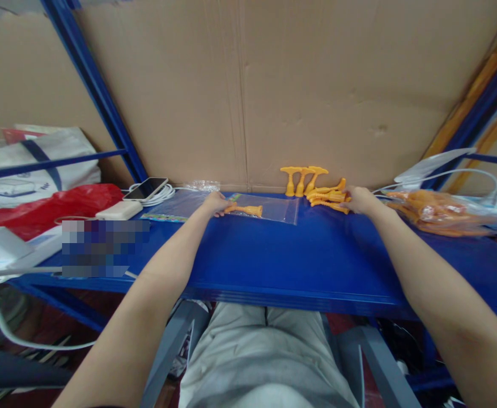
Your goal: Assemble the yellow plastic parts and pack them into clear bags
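Left hand: fingers pinned on the mouth of a clear bag, keeping it flat near the blue shelf's rear edge, one orange peg inside. Right hand: closed around loose orange pegs, rear edge.

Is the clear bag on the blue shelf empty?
No, the clear bag lies flat on the blue shelf with one orange piece inside it, beside the left hand.

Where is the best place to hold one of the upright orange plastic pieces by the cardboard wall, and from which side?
Probably the narrow stem of an upright orange piece, pinched from the front. Its wide flat top overhangs, the cardboard wall blocks the back, and the right hand is already beside the lying pieces.
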### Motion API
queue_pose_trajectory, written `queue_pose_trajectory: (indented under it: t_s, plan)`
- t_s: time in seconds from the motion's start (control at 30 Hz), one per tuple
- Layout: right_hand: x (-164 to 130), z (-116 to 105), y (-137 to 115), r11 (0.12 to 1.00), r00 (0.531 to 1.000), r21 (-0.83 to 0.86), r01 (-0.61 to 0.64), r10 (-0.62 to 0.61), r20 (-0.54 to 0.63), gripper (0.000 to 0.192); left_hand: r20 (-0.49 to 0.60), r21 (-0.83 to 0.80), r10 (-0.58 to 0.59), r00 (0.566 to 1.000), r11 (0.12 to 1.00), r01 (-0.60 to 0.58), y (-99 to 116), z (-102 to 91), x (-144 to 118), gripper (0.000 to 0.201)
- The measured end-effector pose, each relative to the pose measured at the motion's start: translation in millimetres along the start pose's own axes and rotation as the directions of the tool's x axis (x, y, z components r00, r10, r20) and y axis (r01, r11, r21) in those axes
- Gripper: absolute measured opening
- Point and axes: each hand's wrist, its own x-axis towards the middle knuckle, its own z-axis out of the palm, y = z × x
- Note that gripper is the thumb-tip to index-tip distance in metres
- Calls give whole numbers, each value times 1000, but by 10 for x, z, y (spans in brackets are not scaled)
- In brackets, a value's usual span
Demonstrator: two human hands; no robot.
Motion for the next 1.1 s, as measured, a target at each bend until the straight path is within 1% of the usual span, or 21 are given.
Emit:
queue_pose_trajectory:
  t_s: [0.13, 0.27, 0.37, 0.47, 0.57, 0.67, 0.77, 0.9, 1.0, 1.1]
  plan:
    - [-71, -75, -71, 998, 999, -66, -1, -2, -43, 42, -26, 103, 3, 1000, 995, -1, -24, 11, 33, 34]
    - [-172, -210, -241, 987, 998, -148, -67, 66, -9, 37, -139, 218, 72, 988, 975, -41, -48, 41, 62, 40]
    - [-188, -258, -317, 987, 997, -145, -72, 67, -38, 36, -198, 274, 108, 974, 960, -51, -55, 62, 61, 44]
    - [-149, -273, -292, 996, 994, -84, -28, 19, -108, 36, -240, 292, 151, 959, 953, -77, -54, 79, 52, 45]
    - [-108, -307, -233, 998, 986, 39, 46, -39, -160, 36, -264, 289, 239, 934, 944, -160, -46, 97, 44, 47]
    - [-111, -358, -228, 972, 979, 187, 144, -113, -167, 37, -254, 264, 311, 916, 933, -244, -26, 116, 37, 47]
    - [-148, -394, -283, 927, 971, 296, 231, -198, -136, 36, -249, 241, 357, 900, 923, -300, 1, 131, 32, 40]
    - [-188, -409, -364, 889, 962, 372, 267, -266, -55, 34, -270, 220, 392, 879, 914, -340, 17, 144, 29, 35]
    - [-199, -383, -414, 873, 955, 404, 275, -296, -9, 32, -270, 209, 390, 880, 916, -342, 13, 158, 12, 36]
    - [-194, -305, -479, 853, 949, 440, 281, -314, 3, 30, -270, 203, 372, 888, 924, -325, 11, 134, -12, 39]
